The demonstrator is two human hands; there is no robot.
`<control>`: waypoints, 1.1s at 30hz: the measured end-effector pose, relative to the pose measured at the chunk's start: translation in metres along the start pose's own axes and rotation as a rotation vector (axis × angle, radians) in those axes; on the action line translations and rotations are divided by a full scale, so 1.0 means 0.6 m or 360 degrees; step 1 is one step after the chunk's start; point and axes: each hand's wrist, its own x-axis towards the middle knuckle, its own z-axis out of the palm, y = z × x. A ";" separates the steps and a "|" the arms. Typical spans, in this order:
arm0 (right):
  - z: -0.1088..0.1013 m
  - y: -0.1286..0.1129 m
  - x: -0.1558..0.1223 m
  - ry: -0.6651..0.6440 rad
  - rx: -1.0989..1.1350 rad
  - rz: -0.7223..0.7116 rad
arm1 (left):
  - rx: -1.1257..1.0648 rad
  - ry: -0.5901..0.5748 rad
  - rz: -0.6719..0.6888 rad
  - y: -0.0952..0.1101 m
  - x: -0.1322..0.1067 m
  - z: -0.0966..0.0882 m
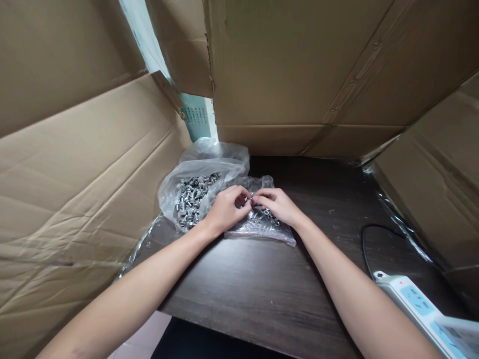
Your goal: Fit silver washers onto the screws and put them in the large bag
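Note:
My left hand [227, 208] and my right hand [280, 204] meet fingertip to fingertip over a flat clear plastic bag [258, 233]. Pinched in the left fingers is a small shiny metal bolt [247, 199]. The right thumb and forefinger are closed at its end; whatever they grip is too small to make out. Loose metal nuts [270, 217] lie on the flat bag beneath the right hand, and more small metal parts show there. Left of the hands, an open plastic bag [166, 192] holds many silver bolts [192, 198].
The dark wooden table [239, 289] is enclosed by cardboard walls [299, 65] at the back and sides. At the lower right sits a white power strip [406, 294] with a lit red light, and a black cable [362, 244] loops behind it.

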 end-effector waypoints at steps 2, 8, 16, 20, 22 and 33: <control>0.000 0.000 0.000 0.0013 -0.0017 -0.0001 | -0.0006 0.0001 0.0009 0.000 0.000 0.001; 0.000 0.002 0.000 0.0055 -0.0007 -0.0066 | -0.0020 0.0020 0.0044 -0.001 0.000 0.001; -0.001 0.008 0.003 0.0042 -0.0035 -0.0099 | -0.0039 -0.0005 0.0102 0.000 -0.001 0.002; 0.001 0.005 0.003 0.0070 -0.0004 -0.0024 | -0.0059 -0.0013 0.0170 0.002 -0.001 0.003; 0.001 0.003 0.002 0.0064 -0.0050 -0.0052 | -0.0057 -0.0009 0.0206 0.001 0.000 0.003; -0.005 0.005 0.004 0.0057 0.0162 0.0004 | -0.0065 0.0047 0.0167 -0.004 0.000 0.001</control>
